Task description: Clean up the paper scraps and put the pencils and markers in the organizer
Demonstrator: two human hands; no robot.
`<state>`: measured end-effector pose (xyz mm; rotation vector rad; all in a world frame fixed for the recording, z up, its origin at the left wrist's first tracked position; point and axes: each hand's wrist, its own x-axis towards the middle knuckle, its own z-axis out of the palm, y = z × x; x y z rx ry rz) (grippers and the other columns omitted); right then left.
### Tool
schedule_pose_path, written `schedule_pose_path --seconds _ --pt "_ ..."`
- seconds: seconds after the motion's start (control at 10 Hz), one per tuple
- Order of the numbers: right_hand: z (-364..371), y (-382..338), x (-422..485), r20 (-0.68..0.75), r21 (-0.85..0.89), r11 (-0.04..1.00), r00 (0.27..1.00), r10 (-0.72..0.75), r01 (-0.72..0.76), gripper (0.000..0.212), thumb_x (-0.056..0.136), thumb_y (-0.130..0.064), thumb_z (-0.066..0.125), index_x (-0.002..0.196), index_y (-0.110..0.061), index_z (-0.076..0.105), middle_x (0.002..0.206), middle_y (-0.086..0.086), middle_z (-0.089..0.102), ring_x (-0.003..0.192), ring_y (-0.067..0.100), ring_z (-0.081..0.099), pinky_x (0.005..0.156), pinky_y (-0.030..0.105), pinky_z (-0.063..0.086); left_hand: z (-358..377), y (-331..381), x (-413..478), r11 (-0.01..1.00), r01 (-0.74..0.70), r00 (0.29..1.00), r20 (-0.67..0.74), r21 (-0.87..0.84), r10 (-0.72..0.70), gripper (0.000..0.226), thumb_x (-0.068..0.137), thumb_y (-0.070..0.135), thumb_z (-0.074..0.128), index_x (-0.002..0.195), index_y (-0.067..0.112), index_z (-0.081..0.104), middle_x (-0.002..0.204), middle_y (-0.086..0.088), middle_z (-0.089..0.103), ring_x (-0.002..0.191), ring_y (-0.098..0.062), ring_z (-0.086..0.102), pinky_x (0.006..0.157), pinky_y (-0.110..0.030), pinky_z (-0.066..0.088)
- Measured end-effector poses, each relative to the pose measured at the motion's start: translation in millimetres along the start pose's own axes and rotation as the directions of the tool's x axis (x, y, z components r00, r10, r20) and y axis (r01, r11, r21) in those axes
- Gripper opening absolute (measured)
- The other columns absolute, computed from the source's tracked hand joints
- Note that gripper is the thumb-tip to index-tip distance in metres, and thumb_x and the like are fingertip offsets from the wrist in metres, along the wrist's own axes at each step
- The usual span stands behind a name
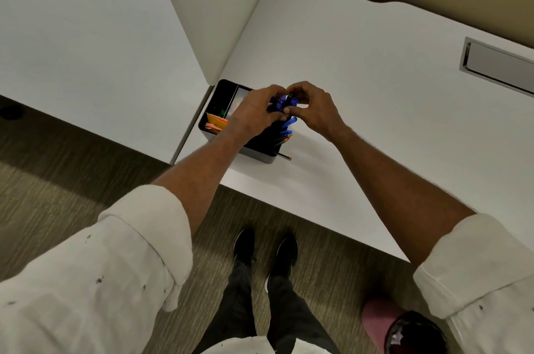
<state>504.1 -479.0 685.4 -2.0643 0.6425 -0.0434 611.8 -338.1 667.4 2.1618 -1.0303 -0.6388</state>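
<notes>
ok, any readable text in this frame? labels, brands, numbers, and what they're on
None readable.
Markers, held by the left hand and right hand: no print visible on the blue caps; barrels hidden.
Organizer: no label visible on its walls.
Orange paper inside it: no writing visible.
Desk: plain, no markings.

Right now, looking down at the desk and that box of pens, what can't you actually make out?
All from the head view:
- How many blue-capped markers: the left hand and right hand cover them.
- The dark rectangular organizer's near compartment: the left wrist hides it.
- The orange paper pieces: too small to tell their kind.
- The pink bin: cut off by the bottom edge.
</notes>
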Motion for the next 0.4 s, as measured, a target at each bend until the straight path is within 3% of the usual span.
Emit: schedule_pose_path --seconds 0.1,0.2,0.4 --pt "-3.1 -0.1 -4.1 -0.031 0.007 1.000 1.000 -0.002 0.002 0.039 0.091 -0.020 0.074 0.126 -0.008 0.063 0.124 0.005 0.070 0.118 0.018 0.065 0.105 0.028 0.051 -2.8 2.0 -4.4 0.999 -0.004 1.000 0.003 0.032 0.004 0.057 0.091 0.030 0.071 0.143 0.020 0.049 0.136 -0.005 0.063 0.122 -0.020 0.063 0.103 -0.027 0.047" --pt "-6.0 1.7 -7.2 -0.081 -0.096 0.995 0.996 -0.025 0.017 0.040 0.099 -0.033 0.063 0.133 -0.011 0.059 0.135 0.002 0.065 0.129 0.017 0.059 0.111 0.030 0.046 -4.7 2.2 -6.9 0.997 0.002 0.999 -0.037 0.078 0.001 0.054 0.099 0.040 0.058 0.148 0.025 0.044 0.143 -0.004 0.057 0.128 -0.018 0.057 0.107 -0.028 0.041" --pt "-16.1 2.7 -19.6 -0.105 -0.347 0.937 0.991 -0.082 0.041 0.053 0.105 -0.047 0.043 0.150 -0.020 0.044 0.161 0.004 0.037 0.153 0.024 0.027 0.124 0.044 0.028 -17.9 21.7 -12.2 0.977 -0.019 0.992 -0.119 0.213 0.045 0.059 0.102 0.049 0.046 0.153 0.022 0.037 0.158 -0.002 0.042 0.150 -0.018 0.033 0.121 -0.038 0.034"
